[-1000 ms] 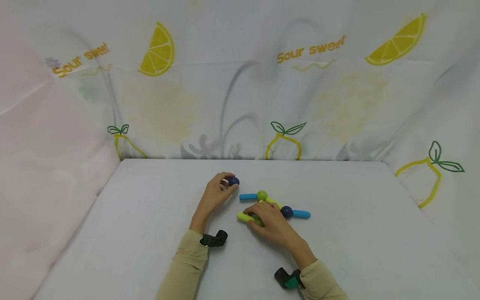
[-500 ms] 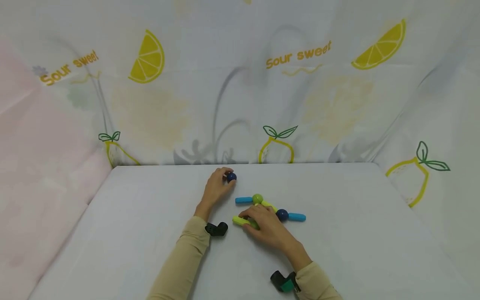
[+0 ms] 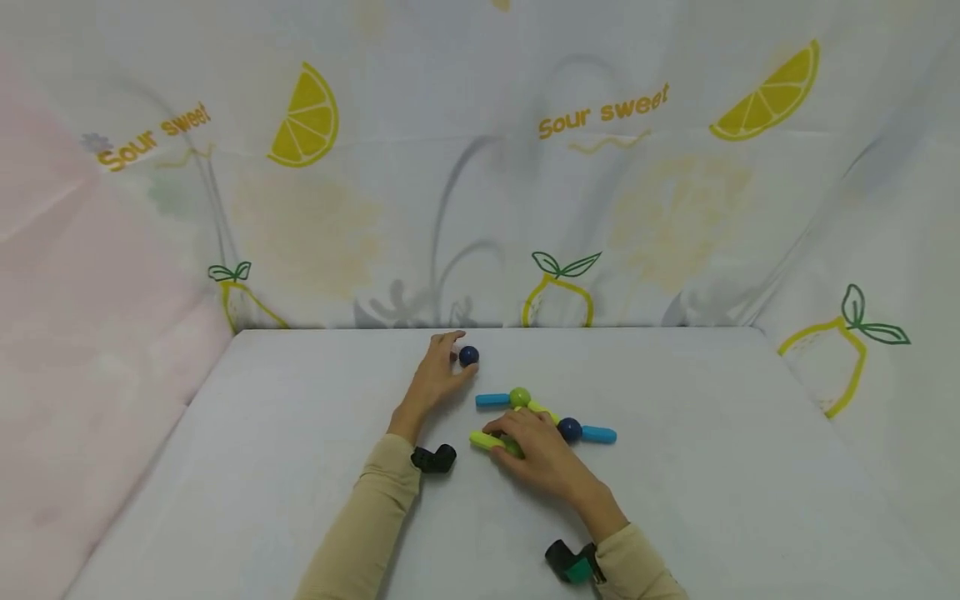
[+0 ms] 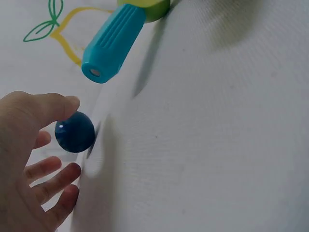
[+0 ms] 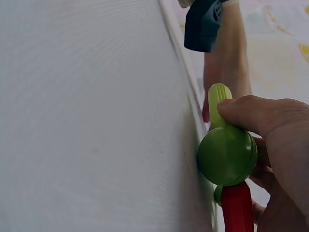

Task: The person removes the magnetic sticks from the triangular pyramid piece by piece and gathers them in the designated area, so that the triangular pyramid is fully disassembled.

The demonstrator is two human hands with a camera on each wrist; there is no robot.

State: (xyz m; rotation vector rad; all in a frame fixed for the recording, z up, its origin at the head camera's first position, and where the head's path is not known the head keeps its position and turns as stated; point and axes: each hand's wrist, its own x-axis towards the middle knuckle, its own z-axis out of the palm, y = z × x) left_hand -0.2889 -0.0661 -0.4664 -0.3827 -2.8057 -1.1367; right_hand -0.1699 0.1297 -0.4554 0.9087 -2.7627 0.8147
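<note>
Near the back of the table, my left hand [image 3: 435,379] stands around a dark blue ball [image 3: 468,356] with its fingers spread. In the left wrist view the thumb tip overlaps that ball, and the other fingers are loose and apart from it. My right hand [image 3: 543,450] holds a stick-and-ball piece low over the table. Its thumb presses on a ribbed yellow-green stick [image 5: 219,94] where this joins a green ball [image 5: 224,157], with fingers curled behind. A red stick [image 5: 237,208] extends from the same ball; in the head view the hand hides it.
Beyond the right hand lie joined parts: a blue stick [image 3: 492,401], a lighter green ball [image 3: 520,397], another yellow-green stick [image 3: 543,410], a second dark blue ball [image 3: 570,429] and a blue stick [image 3: 599,434]. A printed cloth [image 3: 420,208] hangs behind the white table [image 3: 712,483].
My left hand moved the dark blue ball slightly toward the back of the table, and its fingers then spread away from it. My right hand has kept its hold in place.
</note>
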